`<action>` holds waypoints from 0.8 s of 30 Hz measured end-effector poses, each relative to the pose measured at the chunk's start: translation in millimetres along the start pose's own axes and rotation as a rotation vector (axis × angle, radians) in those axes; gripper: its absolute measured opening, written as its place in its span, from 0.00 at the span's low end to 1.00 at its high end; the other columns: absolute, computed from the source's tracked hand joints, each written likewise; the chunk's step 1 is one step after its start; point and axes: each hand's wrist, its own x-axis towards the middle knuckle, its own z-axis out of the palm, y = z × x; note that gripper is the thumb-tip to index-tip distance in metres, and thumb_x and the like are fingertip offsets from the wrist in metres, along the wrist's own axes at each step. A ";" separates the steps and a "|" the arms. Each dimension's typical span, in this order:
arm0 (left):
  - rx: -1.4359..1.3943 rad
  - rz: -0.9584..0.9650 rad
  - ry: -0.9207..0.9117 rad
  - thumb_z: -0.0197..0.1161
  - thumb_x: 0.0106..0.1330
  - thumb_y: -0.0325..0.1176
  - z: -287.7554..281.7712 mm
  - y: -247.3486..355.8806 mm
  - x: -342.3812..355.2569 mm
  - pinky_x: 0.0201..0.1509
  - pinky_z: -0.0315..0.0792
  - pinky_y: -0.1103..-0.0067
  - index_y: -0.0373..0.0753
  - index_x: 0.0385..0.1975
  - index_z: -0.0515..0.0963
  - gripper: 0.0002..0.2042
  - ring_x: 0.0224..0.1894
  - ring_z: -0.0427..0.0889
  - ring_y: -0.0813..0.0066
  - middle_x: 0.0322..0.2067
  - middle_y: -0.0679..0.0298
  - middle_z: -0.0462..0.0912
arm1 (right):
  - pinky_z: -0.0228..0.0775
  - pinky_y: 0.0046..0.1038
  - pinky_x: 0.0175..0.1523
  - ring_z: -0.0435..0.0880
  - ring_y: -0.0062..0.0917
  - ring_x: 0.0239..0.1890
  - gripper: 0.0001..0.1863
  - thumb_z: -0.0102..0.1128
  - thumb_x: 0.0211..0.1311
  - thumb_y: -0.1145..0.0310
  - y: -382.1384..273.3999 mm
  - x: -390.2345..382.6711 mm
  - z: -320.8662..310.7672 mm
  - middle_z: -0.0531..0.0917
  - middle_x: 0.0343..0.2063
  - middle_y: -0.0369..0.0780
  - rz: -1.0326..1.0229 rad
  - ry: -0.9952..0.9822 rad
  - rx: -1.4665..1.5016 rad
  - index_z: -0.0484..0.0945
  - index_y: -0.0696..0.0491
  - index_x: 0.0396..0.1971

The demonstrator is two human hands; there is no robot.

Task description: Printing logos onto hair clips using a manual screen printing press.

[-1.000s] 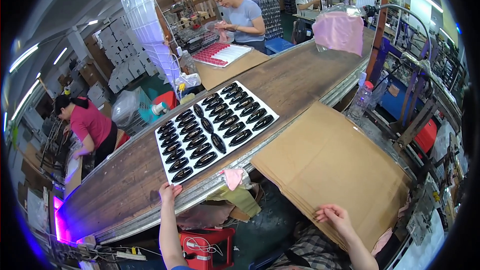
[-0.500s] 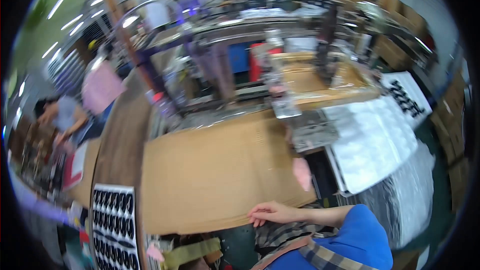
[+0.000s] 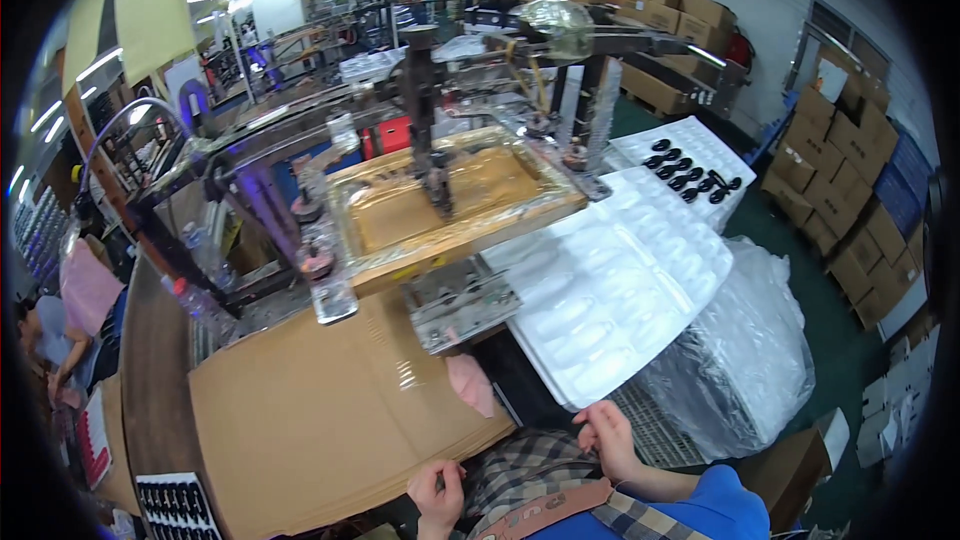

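Both hands are loosely curled and released: the left hand (image 3: 437, 497) is just beside the near edge of the cardboard (image 3: 300, 410), the right hand (image 3: 608, 437) by the near corner of the white molded tray (image 3: 625, 290), contact uncertain. The tray lies right of the framed screen (image 3: 470, 241); a pink cloth (image 3: 471, 386) rests at the cardboard's right edge, and the brown table (image 3: 160, 370) runs along its left.

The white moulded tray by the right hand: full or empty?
Empty: the white moulded tray shows only bare white shapes, while black pieces sit on the farther tray.
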 end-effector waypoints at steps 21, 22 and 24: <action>-0.211 -0.148 -0.346 0.55 0.56 0.23 87.9 42.1 -1.8 0.20 0.68 0.85 0.33 0.20 0.70 0.04 0.16 0.76 0.77 0.14 0.63 0.76 | 0.58 0.14 0.19 0.65 0.11 0.16 0.13 0.47 0.47 0.69 -93.6 88.5 -186.8 0.71 0.21 0.31 -0.363 0.354 0.181 0.69 0.56 0.35; -0.223 -0.162 -0.344 0.54 0.56 0.23 88.2 41.8 -2.0 0.20 0.68 0.85 0.33 0.20 0.70 0.04 0.16 0.76 0.77 0.14 0.63 0.76 | 0.58 0.14 0.19 0.65 0.11 0.16 0.13 0.47 0.47 0.69 -94.9 86.1 -207.6 0.71 0.21 0.31 -0.346 0.402 0.193 0.69 0.56 0.35; -0.241 -0.174 -0.341 0.54 0.56 0.23 89.6 41.1 -0.5 0.20 0.68 0.85 0.33 0.20 0.70 0.04 0.16 0.76 0.78 0.14 0.63 0.76 | 0.62 0.17 0.23 0.69 0.13 0.20 0.12 0.45 0.45 0.70 -90.7 78.7 -245.3 0.73 0.24 0.32 -0.335 0.458 0.096 0.70 0.57 0.31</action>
